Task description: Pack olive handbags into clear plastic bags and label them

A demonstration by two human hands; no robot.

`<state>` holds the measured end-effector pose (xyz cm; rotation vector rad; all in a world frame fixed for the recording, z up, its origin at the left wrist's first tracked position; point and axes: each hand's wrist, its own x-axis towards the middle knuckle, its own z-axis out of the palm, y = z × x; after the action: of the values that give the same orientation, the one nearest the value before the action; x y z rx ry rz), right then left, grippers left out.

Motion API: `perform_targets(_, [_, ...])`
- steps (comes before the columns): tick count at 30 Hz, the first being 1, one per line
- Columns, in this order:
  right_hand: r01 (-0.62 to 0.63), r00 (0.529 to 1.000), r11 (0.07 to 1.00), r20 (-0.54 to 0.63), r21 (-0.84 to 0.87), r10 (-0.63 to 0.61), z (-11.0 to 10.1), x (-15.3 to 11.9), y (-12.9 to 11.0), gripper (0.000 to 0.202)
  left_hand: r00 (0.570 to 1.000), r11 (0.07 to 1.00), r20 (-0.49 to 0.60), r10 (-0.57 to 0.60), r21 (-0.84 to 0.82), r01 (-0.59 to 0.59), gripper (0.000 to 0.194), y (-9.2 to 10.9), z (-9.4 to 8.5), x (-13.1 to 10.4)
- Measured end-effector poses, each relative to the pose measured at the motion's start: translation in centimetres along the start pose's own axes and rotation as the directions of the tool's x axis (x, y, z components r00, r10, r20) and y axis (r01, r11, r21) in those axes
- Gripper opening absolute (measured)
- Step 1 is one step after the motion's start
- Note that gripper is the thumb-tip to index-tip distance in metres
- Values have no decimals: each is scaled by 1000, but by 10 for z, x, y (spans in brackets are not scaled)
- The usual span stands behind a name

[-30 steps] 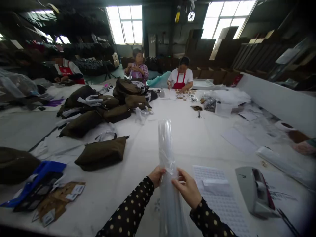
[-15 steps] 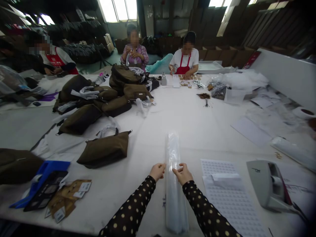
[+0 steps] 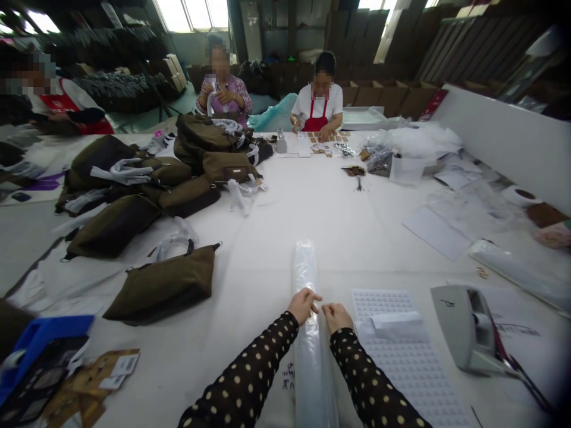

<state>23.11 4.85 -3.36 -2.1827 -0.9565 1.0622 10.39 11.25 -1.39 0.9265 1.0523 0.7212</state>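
Observation:
A long folded bundle of clear plastic (image 3: 307, 368) lies lengthwise on the white table (image 3: 263, 261), running toward the lower edge of the view. My left hand (image 3: 305, 305) is over the bundle's upper part, fingers bent and partly apart, with nothing visible in them. Just right of the bundle is my right hand (image 3: 336, 317), its fingers curled together; whatever they may hold is too small to make out. The two hands nearly meet at the fingertips. A sheet of printed labels (image 3: 405, 356) lies right of my right hand.
Brown bags (image 3: 165, 285) are piled at the left, with cardboard tags (image 3: 102, 380) and a blue tray (image 3: 53, 327) nearer. A grey tape dispenser (image 3: 464, 327) stands right. Several people sit across the table, one in a red apron (image 3: 316, 120).
My left hand has moved right, onto the bundle. The right hand's fingers have drawn together beside it. The view has turned slightly right.

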Motion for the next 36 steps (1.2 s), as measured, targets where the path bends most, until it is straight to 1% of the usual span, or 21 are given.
perform_targets(2, [26,999,999,46,46,-28,-5,1,-4,23,998,993,-61,-6,-118,-2,33,3,-8,1])
perform_targets(4, [47,991,992,118,114,-61,-8,-3,-9,27,991,975,-133,9,-217,-38,34,11,-20,0])
perform_targets(6, [71,974,978,197,197,-110,-10,-14,-14,30,980,954,-197,36,-285,-92,33,27,-32,-2])
perform_targets(8, [94,949,956,264,277,-170,-13,-28,-19,33,970,932,-235,67,-333,-145,30,48,-45,-5])
perform_targets(10, [92,927,935,314,341,-206,-17,-43,-22,35,966,912,-237,100,-367,-184,27,74,-58,-10])
perform_targets(12, [61,911,919,354,391,-211,-21,-56,-22,38,967,903,-218,134,-374,-209,25,97,-68,-15])
perform_targets(14, [15,905,900,377,436,-197,-25,-65,-20,39,967,911,-200,161,-346,-223,25,111,-75,-19])
perform_targets(15, [-10,906,888,381,459,-186,-26,-69,-18,37,969,923,-185,166,-316,-219,26,114,-77,-21])
perform_targets(17, [-61,924,854,352,517,-147,-28,-73,-13,36,982,960,-119,150,-220,-173,29,110,-77,-26])
perform_targets(20, [-110,967,771,246,627,-61,-30,-75,-4,40,996,997,56,71,30,-73,29,89,-72,-43])
perform_targets(21, [-113,977,743,210,660,-38,-30,-75,-1,41,993,990,113,43,128,-57,28,81,-70,-51])
perform_targets(23, [-103,987,701,159,706,-16,-28,-75,2,42,978,950,209,-4,305,-61,30,69,-64,-71])
perform_targets(25, [-75,993,677,116,733,-15,-24,-73,1,41,955,896,293,-39,433,-96,33,67,-54,-90])
perform_targets(27, [-40,997,673,76,738,-24,-18,-70,-2,41,928,852,369,-55,502,-149,31,75,-43,-105])
perform_targets(29, [-13,998,694,54,720,-37,-14,-68,-6,39,879,782,475,-41,563,-268,26,89,-33,-113])
perform_targets(31, [3,996,734,60,679,-60,-11,-72,-10,36,826,670,564,-11,617,-412,30,100,-31,-113])
perform_targets(32, [8,994,758,75,652,-75,-10,-78,-11,36,816,612,579,3,644,-459,31,100,-33,-111])
perform_targets(33, [11,991,780,95,626,-90,-9,-86,-11,38,824,567,566,17,674,-475,30,97,-36,-108])
perform_targets(34, [12,986,800,124,600,-108,-8,-97,-10,41,850,544,526,32,704,-457,29,90,-41,-105])
perform_targets(36, [21,973,831,181,556,-146,-6,-120,-4,39,906,530,421,46,758,-380,28,70,-52,-102])
